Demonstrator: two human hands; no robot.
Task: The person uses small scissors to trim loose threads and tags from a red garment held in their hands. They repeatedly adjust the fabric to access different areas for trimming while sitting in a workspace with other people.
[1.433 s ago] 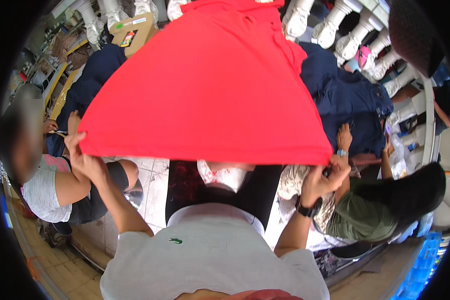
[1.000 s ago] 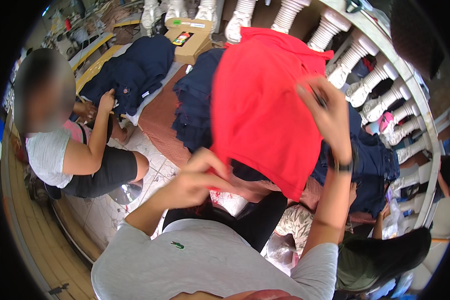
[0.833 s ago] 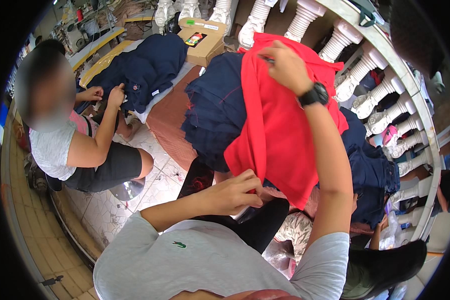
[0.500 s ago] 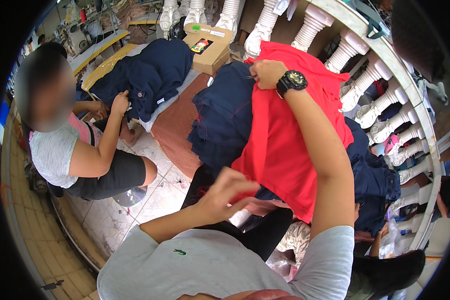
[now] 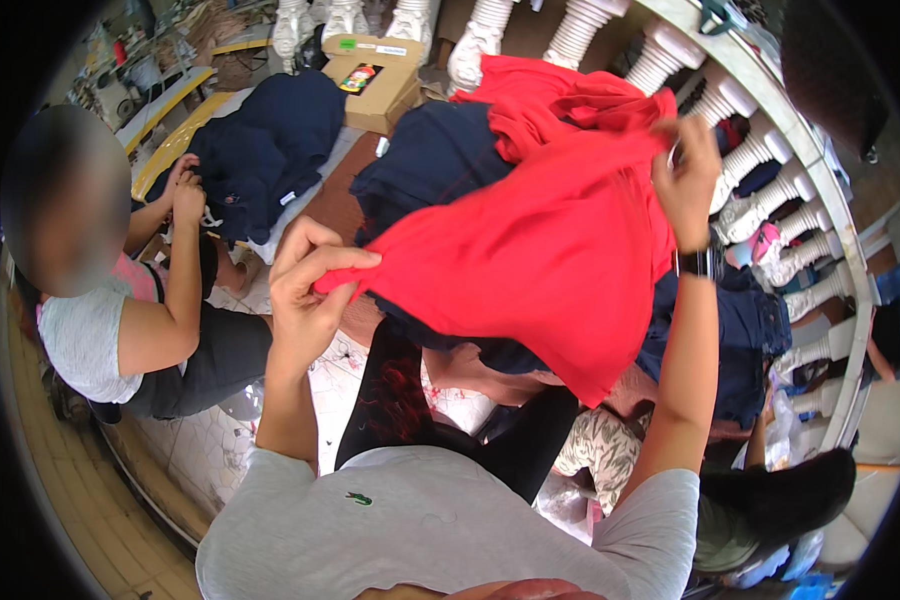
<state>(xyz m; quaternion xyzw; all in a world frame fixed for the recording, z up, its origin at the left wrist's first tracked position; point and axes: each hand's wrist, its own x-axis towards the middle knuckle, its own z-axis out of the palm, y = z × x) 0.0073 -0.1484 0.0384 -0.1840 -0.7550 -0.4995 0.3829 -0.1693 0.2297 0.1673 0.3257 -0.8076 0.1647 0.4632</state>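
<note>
A red garment [image 5: 530, 250] is stretched between my two hands, partly lifted and slightly blurred. My left hand [image 5: 308, 285] pinches its left corner between thumb and fingers. At the far right edge, my right hand [image 5: 688, 180], with a watch at the wrist, grips a fold of the same cloth; whether anything else is in those fingers I cannot tell. Beneath and behind the red cloth lies a pile of navy garments [image 5: 425, 150] with loose red threads on it. More of the red fabric lies bunched on top of that pile.
On the left a co-worker [image 5: 160, 310] handles another navy garment [image 5: 270, 140] with both hands. A cardboard box [image 5: 380, 85] stands behind the piles. White balusters [image 5: 580, 35] curve along the back and right. At lower right another person [image 5: 770, 500] sits close by, near navy clothes [image 5: 730, 340].
My left hand has moved up and left and taken hold of the red garment's corner. My right hand has shifted right, and the cloth has been pulled up and spread. The thin metal tool no longer shows.
</note>
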